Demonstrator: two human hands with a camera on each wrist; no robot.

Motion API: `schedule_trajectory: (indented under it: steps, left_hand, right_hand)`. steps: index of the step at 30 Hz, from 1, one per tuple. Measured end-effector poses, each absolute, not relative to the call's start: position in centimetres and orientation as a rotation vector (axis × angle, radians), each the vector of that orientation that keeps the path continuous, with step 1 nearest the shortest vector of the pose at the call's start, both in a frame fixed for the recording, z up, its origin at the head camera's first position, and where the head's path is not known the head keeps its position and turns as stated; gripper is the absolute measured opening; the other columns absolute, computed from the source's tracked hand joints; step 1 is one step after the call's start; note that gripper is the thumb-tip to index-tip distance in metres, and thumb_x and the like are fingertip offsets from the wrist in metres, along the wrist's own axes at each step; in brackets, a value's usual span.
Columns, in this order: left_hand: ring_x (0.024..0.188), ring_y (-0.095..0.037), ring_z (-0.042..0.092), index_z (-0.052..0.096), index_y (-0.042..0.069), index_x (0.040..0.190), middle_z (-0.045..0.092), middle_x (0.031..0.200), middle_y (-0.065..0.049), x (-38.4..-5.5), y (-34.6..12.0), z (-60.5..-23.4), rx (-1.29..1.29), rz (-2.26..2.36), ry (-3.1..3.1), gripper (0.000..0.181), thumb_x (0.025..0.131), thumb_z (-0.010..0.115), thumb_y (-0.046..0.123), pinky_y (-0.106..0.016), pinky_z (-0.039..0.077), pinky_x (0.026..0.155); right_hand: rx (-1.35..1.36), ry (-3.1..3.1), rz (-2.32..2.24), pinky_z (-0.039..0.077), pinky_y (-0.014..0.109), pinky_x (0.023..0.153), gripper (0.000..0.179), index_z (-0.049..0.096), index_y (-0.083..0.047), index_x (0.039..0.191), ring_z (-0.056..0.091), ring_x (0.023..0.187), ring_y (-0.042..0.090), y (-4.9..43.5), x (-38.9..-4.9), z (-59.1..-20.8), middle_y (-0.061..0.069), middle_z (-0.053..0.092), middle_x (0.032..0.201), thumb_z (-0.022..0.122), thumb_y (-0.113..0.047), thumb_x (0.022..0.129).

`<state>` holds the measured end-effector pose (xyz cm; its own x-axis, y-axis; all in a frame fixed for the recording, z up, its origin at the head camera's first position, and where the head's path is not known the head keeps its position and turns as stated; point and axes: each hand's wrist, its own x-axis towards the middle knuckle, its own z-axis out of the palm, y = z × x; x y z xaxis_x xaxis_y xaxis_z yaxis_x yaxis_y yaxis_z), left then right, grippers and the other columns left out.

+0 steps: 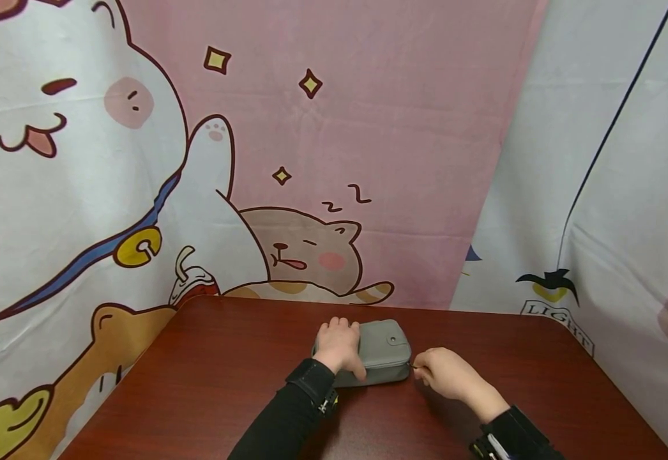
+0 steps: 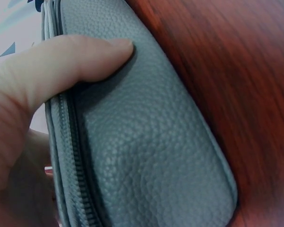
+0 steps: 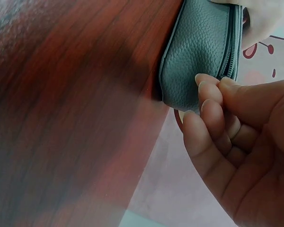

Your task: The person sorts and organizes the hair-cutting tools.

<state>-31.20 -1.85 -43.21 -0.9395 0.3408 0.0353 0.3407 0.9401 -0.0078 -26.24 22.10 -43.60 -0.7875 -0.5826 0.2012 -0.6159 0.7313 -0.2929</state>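
A grey-green zip pouch [image 1: 386,345] of pebbled leather lies on the brown table, a snap button on its top. My left hand [image 1: 338,348] grips its left part, the fingers over the top and the thumb [image 2: 102,59] across the zipper onto the front side. At the right front corner my right hand [image 1: 449,377] pinches the zipper pull between thumb and forefinger, its other fingers curled. In the right wrist view the fingertips hide most of the pull. The zipper [image 2: 71,156] runs along the pouch's upper edge; how far it is undone I cannot tell.
The wooden table [image 1: 207,370] ends just beyond the pouch, and its right edge slants away past my right hand. Behind it hangs a printed cloth [image 1: 403,140] with cartoon animals on pink and white.
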Motion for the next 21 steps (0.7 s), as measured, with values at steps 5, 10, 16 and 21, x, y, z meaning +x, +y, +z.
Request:
schedule_trajectory:
  steps: [5,10,16,21]
  left_hand:
    - [0.103,-0.025,0.047,0.059,0.012,0.129,0.055,0.103,-0.006,-31.3,-1.9,-43.3,-0.542,-0.003,-3.051,0.098,0.05,0.09,0.059,-0.042,0.041,0.087]
    - [0.102,-0.025,0.047,0.059,0.012,0.13,0.054,0.103,-0.006,-31.4,-2.0,-43.3,-0.55,0.011,-3.048,0.098,0.05,0.09,0.06,-0.042,0.042,0.087]
    - [0.105,-0.026,0.047,0.057,0.012,0.133,0.055,0.106,-0.006,-31.4,-2.0,-43.4,-0.548,0.01,-3.06,0.1,0.051,0.089,0.06,-0.042,0.041,0.089]
    - [0.107,-0.026,0.047,0.056,0.012,0.134,0.055,0.108,-0.006,-31.4,-1.9,-43.4,-0.545,0.002,-3.066,0.101,0.051,0.089,0.06,-0.043,0.041,0.09]
  right_hand:
    - [1.009,-2.827,0.546,0.036,0.025,0.057,0.026,0.057,-0.015,0.07,0.039,0.057,0.001,21.8,-26.1,-43.5,-0.016,0.043,0.061,0.067,-0.005,0.092]
    - [1.032,-2.823,0.537,0.037,0.026,0.058,0.023,0.06,-0.015,0.073,0.041,0.058,0.001,21.5,-26.0,-43.5,-0.016,0.044,0.063,0.067,-0.006,0.092]
    - [1.032,-2.812,0.51,0.037,0.025,0.057,0.024,0.059,-0.015,0.072,0.041,0.057,0.001,21.2,-25.9,-43.4,-0.016,0.044,0.062,0.068,-0.004,0.091]
    - [1.093,-2.793,0.537,0.036,0.024,0.056,0.029,0.055,-0.017,0.069,0.039,0.056,0.0,20.5,-25.8,-43.3,-0.017,0.042,0.061,0.066,-0.004,0.092]
